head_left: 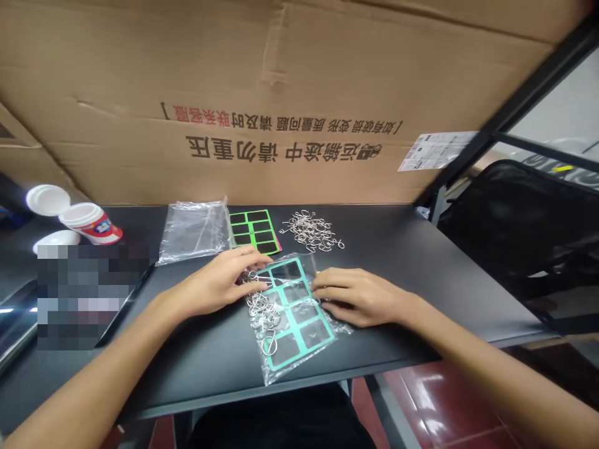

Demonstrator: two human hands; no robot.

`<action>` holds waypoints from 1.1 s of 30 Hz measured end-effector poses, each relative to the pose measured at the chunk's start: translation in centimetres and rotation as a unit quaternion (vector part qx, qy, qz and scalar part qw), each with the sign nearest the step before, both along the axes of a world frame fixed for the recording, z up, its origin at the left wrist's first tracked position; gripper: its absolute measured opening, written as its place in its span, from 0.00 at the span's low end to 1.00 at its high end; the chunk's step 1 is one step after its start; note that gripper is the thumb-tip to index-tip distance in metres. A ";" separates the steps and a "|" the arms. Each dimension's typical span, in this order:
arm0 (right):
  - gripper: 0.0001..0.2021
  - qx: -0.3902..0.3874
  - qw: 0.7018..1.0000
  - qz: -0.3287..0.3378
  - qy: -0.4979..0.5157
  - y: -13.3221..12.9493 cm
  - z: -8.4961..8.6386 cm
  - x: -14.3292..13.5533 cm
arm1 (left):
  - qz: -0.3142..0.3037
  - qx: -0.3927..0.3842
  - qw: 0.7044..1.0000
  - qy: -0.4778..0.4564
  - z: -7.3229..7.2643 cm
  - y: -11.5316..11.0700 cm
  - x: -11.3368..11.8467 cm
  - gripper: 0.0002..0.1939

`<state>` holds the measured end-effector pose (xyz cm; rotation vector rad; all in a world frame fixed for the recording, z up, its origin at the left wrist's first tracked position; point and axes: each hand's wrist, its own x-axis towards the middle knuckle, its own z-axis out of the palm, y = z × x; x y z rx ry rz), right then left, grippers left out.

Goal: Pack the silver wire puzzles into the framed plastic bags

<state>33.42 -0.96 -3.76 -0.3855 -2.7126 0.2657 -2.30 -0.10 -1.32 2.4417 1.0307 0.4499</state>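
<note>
A clear plastic bag [274, 374] lies on the black table before me. Inside it is a teal-framed card [292, 315] with dark rectangular panels. Silver metal rings or hooks [264, 312] are bunched along the card's left side, seemingly under the same film. My left hand [229, 280] is closed at the bag's upper left edge, its thumb and fingers around the rings there. At the right edge my right hand [358, 296] has curled fingers gripping the film; its fingertips are partly hidden.
Behind the bag lie a stack of empty clear bags [194, 231], green-framed cards [255, 231] and a pile of metal rings [311, 231]. An open red-and-white tub [96, 224] stands at left. A large cardboard sheet [234, 62] walls off the table's back. The table's front edge [327, 380] is close.
</note>
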 end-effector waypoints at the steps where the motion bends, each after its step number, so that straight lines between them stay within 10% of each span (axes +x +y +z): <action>1: 0.19 -0.013 1.000 -0.005 0.011 0.0 -0.3 0.0 | 0.007 -0.005 1.000 -0.011 0.1 0.0 0.1 0.21; 13: 0.49 -0.138 0.989 -0.031 0.031 0.4 -0.1 -4.6 | 0.266 -0.087 0.952 -0.125 0.7 0.4 0.0 0.21; 33: 0.63 -0.160 0.984 0.012 0.080 2.0 -1.4 -4.8 | 0.268 -0.270 0.871 -0.312 3.4 -0.4 0.3 0.25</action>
